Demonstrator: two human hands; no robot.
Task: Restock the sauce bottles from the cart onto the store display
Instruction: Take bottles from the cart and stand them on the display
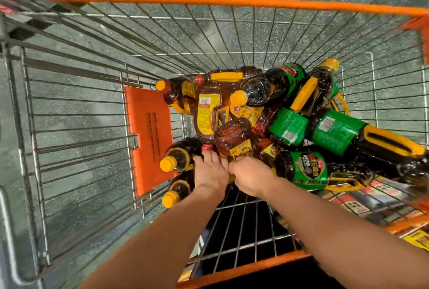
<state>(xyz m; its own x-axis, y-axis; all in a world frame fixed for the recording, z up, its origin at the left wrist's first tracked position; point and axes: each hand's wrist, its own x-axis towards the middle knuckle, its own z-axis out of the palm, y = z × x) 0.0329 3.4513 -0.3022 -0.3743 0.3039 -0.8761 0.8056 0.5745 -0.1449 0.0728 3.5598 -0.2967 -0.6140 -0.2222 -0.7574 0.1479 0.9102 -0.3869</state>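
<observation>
Both hands are down in the wire cart, side by side and touching at the near edge of the bottle pile. The left hand [210, 171] lies back-up with its fingers reaching forward and curling down over something at the foot of the pile; the fingertips are hidden, so I cannot tell what they close on. The right hand [251, 176] is curled into a loose fist, knuckles up, apparently pinching something against the same spot, probably a handle or neck, though the object itself is covered. Two hands on one point suggests a heavy or awkward item being freed from under its neighbours.

Just beyond the fingers lies a small dark brown sauce bottle with a yellow label [234, 140], leaning on a large amber jug with a yellow handle and yellow label [209, 107]. To the left, dark bottles with yellow caps [178, 157] lie on their sides, caps pointing near-left. To the right and far right, dark bottles with green labels [306, 168] are heaped crosswise, evidently tipped in loose rather than stacked.

The grey wire shopping cart with an orange rim [209, 1] holds all of them, and its orange plastic child-seat flap [148, 140] lies folded to the left. The store display is not clearly in view, so every bottle seems yet to be moved.
</observation>
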